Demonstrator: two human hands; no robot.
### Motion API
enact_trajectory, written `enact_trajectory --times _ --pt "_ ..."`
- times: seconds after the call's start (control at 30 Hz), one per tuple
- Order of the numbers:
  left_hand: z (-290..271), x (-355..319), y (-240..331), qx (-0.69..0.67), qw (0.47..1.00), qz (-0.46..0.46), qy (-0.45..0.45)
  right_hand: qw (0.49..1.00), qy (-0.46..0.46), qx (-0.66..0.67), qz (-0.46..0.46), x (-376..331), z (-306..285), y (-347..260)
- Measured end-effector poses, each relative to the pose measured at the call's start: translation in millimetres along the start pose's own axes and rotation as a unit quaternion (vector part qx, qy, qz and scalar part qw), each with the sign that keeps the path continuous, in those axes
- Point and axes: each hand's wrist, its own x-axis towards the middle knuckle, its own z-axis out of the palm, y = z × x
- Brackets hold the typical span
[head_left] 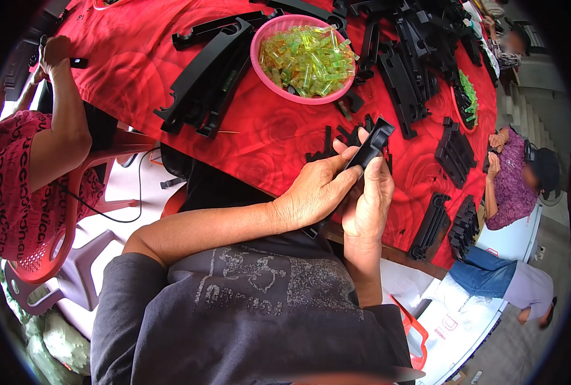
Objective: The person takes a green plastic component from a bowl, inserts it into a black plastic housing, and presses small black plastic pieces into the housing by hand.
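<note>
A long black plastic part (376,138) with a hollowed end is held up in front of me, slanting over the table's near edge. My left hand (314,191) is closed around it from the left, thumb along its side. My right hand (369,205) grips it from the right, fingers wrapped behind; its lower end is hidden between my palms. Just beyond my hands, small black pieces (327,144) lie on the red tablecloth (253,151). Past them stands a pink bowl (258,67) heaped with small clear yellow-green tubes (308,58).
Long black plastic parts (205,70) lie left of the bowl, and a large pile (404,64) spreads to its right. More black parts (455,154) sit in stacks near the right edge. One person (60,122) sits at the left, another (513,179) at the right. A red chair (70,237) stands at left.
</note>
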Motion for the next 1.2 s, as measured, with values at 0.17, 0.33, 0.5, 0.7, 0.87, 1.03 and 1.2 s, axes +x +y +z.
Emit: enact_trajectory --times 0.17,0.33,0.5,0.7,0.87,1.03,1.2 --pt "-1 1 -2 0.011 1.0 -0.005 0.004 1.0 0.02 0.012 0.013 1 1 2" --pt "-3 3 1 0.012 1.0 -0.01 0.001 1.0 0.013 0.013 0.02 3 0 4" --pt "-3 7 -3 -0.024 0.999 -0.022 -0.007 1.0 0.015 -0.002 0.005 3 2 2" --pt "-3 7 1 -0.004 0.999 -0.031 -0.014 0.999 0.023 0.003 0.024 5 -3 2" --pt "-4 6 3 0.021 0.999 -0.027 -0.018 0.999 0.024 0.029 0.038 5 -4 4" --pt "-6 10 1 0.035 0.998 -0.045 -0.035 0.999 0.015 0.013 0.042 5 -7 4" --pt "-8 5 5 0.065 0.994 -0.053 -0.074 0.999 0.003 0.011 0.036 4 -9 6"
